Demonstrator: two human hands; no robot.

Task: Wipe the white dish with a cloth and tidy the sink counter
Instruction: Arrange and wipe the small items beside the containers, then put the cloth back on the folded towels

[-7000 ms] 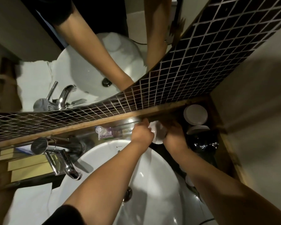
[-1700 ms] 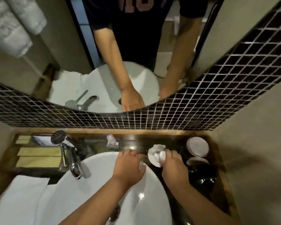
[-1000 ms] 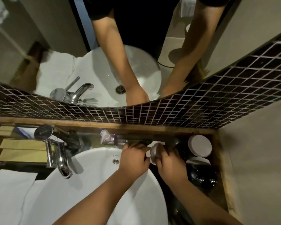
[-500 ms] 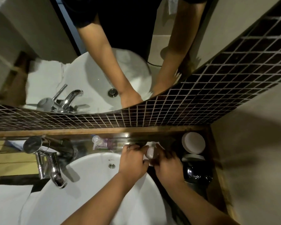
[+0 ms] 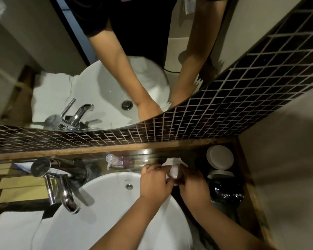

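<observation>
My left hand (image 5: pixel 154 181) and my right hand (image 5: pixel 193 184) meet over the dark counter just behind the sink's right rim. Between their fingertips is a small white dish (image 5: pixel 173 173). A crumpled white cloth (image 5: pixel 172 161) sticks out behind it. My left fingers pinch the dish from the left. My right fingers close on the cloth against it from the right. Most of the dish is hidden by my fingers.
The white sink basin (image 5: pixel 107 213) fills the lower middle, with a chrome faucet (image 5: pixel 61 188) at its left. A small clear bottle (image 5: pixel 114 160) stands behind the basin. Two round white lids (image 5: pixel 220 156) and a black bag (image 5: pixel 226 193) fill the right corner. Yellow boxes (image 5: pixel 22 188) and a white towel (image 5: pixel 13 230) are at left.
My left hand left the sink rim and joined my right hand on the dish and cloth. Both hands have stayed together there, shifting only slightly.
</observation>
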